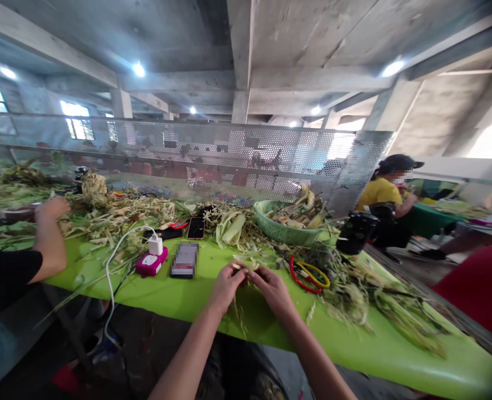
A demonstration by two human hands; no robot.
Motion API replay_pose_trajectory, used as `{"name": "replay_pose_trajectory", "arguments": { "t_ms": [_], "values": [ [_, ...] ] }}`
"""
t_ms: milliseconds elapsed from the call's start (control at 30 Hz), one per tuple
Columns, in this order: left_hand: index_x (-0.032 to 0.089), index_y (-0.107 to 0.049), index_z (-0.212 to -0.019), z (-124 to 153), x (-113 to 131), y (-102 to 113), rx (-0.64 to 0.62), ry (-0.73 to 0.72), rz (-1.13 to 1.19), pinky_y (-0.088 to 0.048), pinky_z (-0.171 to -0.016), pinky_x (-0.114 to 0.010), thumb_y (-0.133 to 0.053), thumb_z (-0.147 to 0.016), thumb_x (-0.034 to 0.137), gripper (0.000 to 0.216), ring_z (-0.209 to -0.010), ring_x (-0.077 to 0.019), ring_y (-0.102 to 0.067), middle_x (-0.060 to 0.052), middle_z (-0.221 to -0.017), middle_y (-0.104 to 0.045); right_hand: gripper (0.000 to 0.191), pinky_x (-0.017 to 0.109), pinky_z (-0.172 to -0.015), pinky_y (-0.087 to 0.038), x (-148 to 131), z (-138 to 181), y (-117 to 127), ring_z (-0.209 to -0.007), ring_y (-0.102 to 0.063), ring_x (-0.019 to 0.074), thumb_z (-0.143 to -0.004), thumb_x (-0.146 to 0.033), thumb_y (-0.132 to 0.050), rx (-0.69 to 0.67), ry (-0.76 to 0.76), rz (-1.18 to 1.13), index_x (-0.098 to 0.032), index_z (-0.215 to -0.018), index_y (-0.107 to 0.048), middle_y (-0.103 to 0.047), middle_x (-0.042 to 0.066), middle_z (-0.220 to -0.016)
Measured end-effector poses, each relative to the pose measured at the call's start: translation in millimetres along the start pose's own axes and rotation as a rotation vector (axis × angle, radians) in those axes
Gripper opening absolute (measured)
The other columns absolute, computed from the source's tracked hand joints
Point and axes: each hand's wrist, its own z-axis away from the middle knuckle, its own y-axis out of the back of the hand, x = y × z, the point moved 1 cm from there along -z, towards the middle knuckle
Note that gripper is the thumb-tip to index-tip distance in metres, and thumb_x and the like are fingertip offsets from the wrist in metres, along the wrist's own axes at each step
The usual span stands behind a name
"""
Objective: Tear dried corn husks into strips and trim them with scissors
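My left hand (228, 284) and my right hand (271, 288) meet over the near edge of the green table (137, 297). Both have their fingertips pinched on a pale corn husk strip (252, 265). Thin fibres (240, 319) hang below the fingers; part of the husk is hidden by them. A larger pale green corn husk (231, 229) lies beyond my hands. To the right of my right hand rest a red loop (294, 275) and a yellow loop (321, 273), perhaps tool handles, beside a tangle of husk fibres (348, 300).
A green basket (285, 233) of dry husks stands beyond my hands. Left are a phone (185, 260), another phone (196, 228), and a pink power block (151, 262) with a white charger and cable. A co-worker's arm (50, 239) is at left; a person in yellow (379, 194) sits right.
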Motion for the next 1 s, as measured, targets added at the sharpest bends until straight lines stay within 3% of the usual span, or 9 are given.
{"name": "replay_pose_trajectory", "arguments": {
  "t_ms": [333,667,833,1000],
  "values": [
    [0.014,-0.061,-0.085,-3,-9,-4,-0.128,0.059,-0.163,-0.041,-0.065,-0.026,-0.066,-0.072,0.041,0.030,-0.064,-0.0141,-0.054,0.000,-0.067,-0.060,0.031,0.026,-0.063,-0.041,8,0,8,-0.067,-0.053,0.0166,-0.070,-0.048,-0.071,0.270,0.043,-0.073,-0.017,-0.075,-0.066,-0.063,0.002,-0.070],
    [0.017,-0.058,-0.077,0,-9,-8,-0.217,-0.029,-0.171,-0.037,-0.062,-0.025,-0.067,-0.072,0.034,0.019,-0.061,-0.0128,-0.050,0.002,-0.063,-0.054,0.030,0.024,-0.057,-0.038,8,1,10,-0.060,-0.046,0.0138,-0.075,-0.046,-0.066,0.302,0.022,-0.127,-0.018,-0.071,-0.058,-0.052,-0.002,-0.063],
    [0.016,-0.064,-0.098,2,-5,-4,-0.209,0.075,-0.207,-0.038,-0.063,-0.025,-0.062,-0.077,0.046,0.037,-0.062,-0.0148,-0.052,-0.001,-0.066,-0.059,0.032,0.024,-0.055,-0.038,4,-1,14,-0.058,-0.044,0.0130,-0.074,-0.048,-0.066,0.378,0.031,-0.168,-0.019,-0.069,-0.055,-0.049,-0.002,-0.063],
    [0.015,-0.067,-0.091,3,-1,-3,-0.228,0.087,-0.193,-0.038,-0.066,-0.025,-0.057,-0.079,0.049,0.037,-0.067,-0.0152,-0.052,-0.002,-0.070,-0.059,0.029,0.024,-0.054,-0.037,1,1,16,-0.055,-0.043,0.0116,-0.072,-0.044,-0.069,0.421,0.023,-0.234,-0.019,-0.067,-0.055,-0.048,-0.004,-0.061]
  ]
}}
